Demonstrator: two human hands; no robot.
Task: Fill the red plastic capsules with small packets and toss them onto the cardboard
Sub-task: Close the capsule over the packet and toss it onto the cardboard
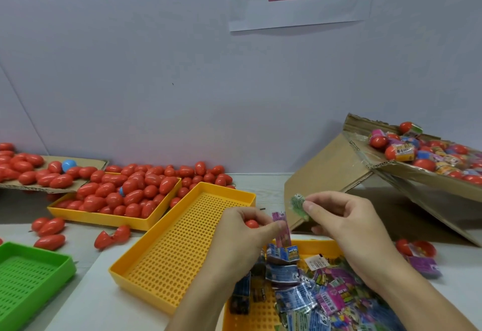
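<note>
The left hand (245, 229) pinched a pink packet (281, 227) and cupped a red capsule (252, 224); the right hand (339, 220) pinched a green packet (299, 205). The crinkly foil packets looked light and slippery, best held by an edge. At two o'clock the sloped cardboard (336, 169) held smooth, hard filled capsules.
</note>
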